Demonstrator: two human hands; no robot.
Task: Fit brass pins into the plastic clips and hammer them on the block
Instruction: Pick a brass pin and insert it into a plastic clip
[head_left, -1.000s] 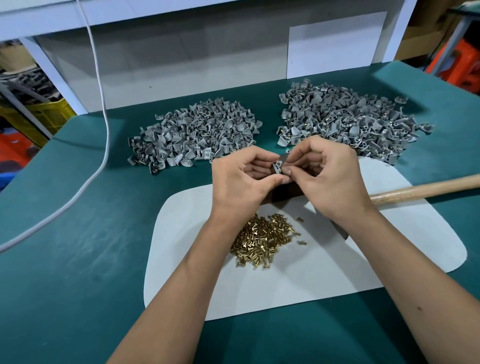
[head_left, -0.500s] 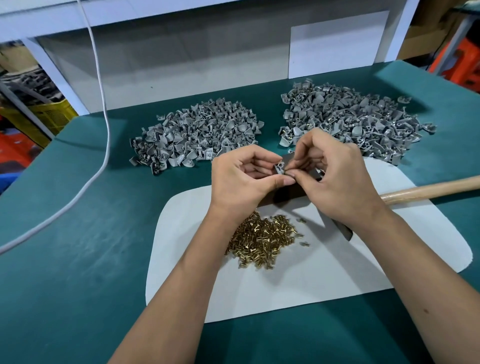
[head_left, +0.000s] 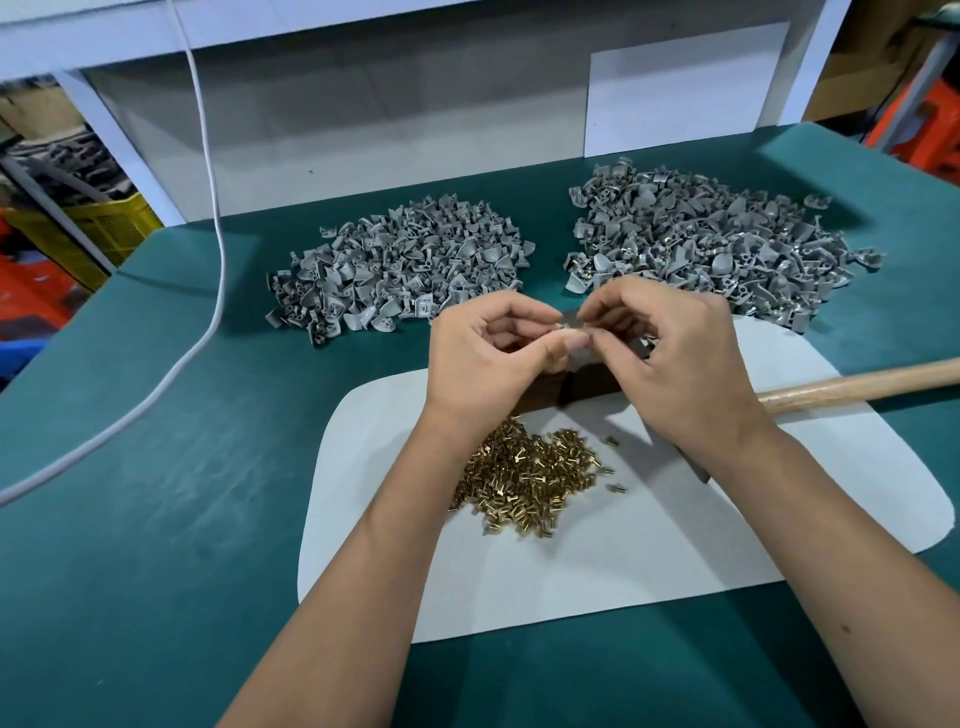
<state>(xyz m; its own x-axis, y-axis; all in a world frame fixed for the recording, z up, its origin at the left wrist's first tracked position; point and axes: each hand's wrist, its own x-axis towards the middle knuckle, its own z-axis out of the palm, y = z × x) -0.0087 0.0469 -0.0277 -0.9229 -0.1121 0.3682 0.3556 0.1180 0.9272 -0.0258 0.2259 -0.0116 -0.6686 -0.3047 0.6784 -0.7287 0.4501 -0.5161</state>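
Both hands meet above the middle of the green tabletop (head_left: 156, 519), over the far edge of the pale rounded mat (head_left: 675, 545). The left hand (head_left: 483, 358) has its grip closed on a small grey plastic clip (head_left: 570, 332), thumb and curled forefinger pinching it. The right hand (head_left: 680, 358) pinches at the same spot from the other side, presumably holding a brass pin, though the pin itself is too small and too hidden by the fingertips to make out.

The step in hand looks like seating a pin in the clip's hole. To do it well, the left hand should keep the clip steady with the hole facing the right hand, and the pin should go in straight along the hole's axis, stem first, until its head sits flush; a tilted pin would likely jam or bend under the hammer.

The dark block (head_left: 582, 387) lies just under the hands on the mat, mostly covered by them. The wooden hammer handle (head_left: 857, 382) reaches off toward the right edge of the tabletop, within easy reach of the right hand. The heap of loose brass pins (head_left: 530, 483) sits on the mat near the left wrist. Two heaps of grey clips lie nearer the far edge: the left pile (head_left: 400, 270) and the right pile (head_left: 711, 244).
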